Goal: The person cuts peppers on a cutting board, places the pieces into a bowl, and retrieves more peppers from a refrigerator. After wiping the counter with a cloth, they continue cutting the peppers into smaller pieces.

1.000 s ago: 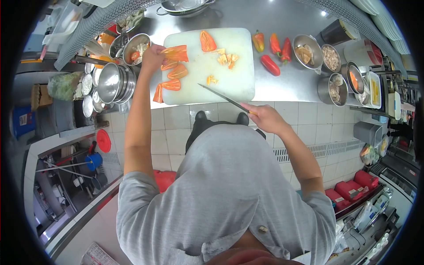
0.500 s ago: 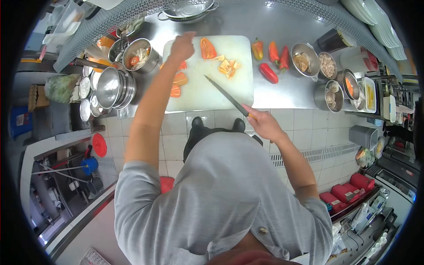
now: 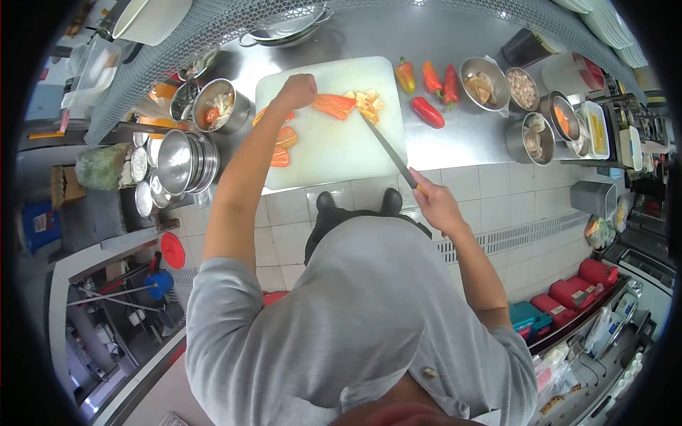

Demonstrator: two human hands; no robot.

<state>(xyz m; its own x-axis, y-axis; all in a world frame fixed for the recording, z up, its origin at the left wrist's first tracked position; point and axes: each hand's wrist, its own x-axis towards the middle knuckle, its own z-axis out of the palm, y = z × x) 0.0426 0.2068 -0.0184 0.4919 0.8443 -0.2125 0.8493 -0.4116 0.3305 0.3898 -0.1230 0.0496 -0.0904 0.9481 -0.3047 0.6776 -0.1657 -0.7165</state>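
My left hand [image 3: 297, 91] is over the upper left of the white cutting board [image 3: 330, 160], its fingers closed on the left end of an orange-red pepper piece [image 3: 335, 106]. In my right hand [image 3: 436, 204] is a long kitchen knife [image 3: 389, 150], gripped by its yellowish handle. The blade points up and left, its tip near a small pile of yellowish pepper trimmings [image 3: 368, 104]. More cut pepper pieces [image 3: 285, 137] lie on the board's left side, partly hidden by my left forearm.
Several whole peppers [image 3: 428, 112] lie right of the board. Beyond them stand metal bowls of food [image 3: 484, 84]. A pot with food [image 3: 221, 105] and stacked metal bowls [image 3: 177, 162] are on the left. Metal pans [image 3: 288, 32] sit at the back.
My left hand has come down and closed on the orange-red pepper piece, which now lies nearer and turned sideways. The knife tip has moved right, close to the trimmings.
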